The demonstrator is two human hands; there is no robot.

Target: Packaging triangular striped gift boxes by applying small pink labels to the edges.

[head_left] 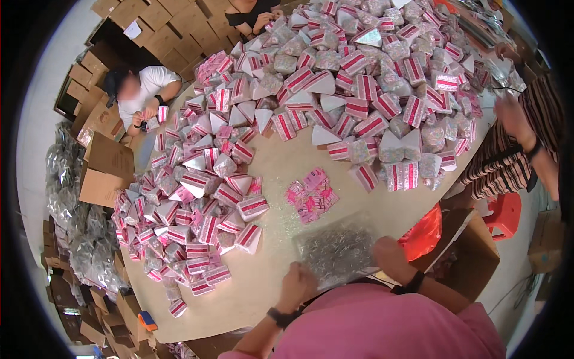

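Both of my hands grip the near edge of a clear plastic bag filled with small silvery pieces, lying on the beige table. My left hand pinches its left corner, my right hand its right corner. Both wrists wear dark bands. Just beyond the bag lies a small cluster of pink labelled packets.
Big heaps of pink-and-white wedge-shaped packets cover the left and far side of the table. A red bag and a cardboard box sit at my right. Other people work at the left, far end and right.
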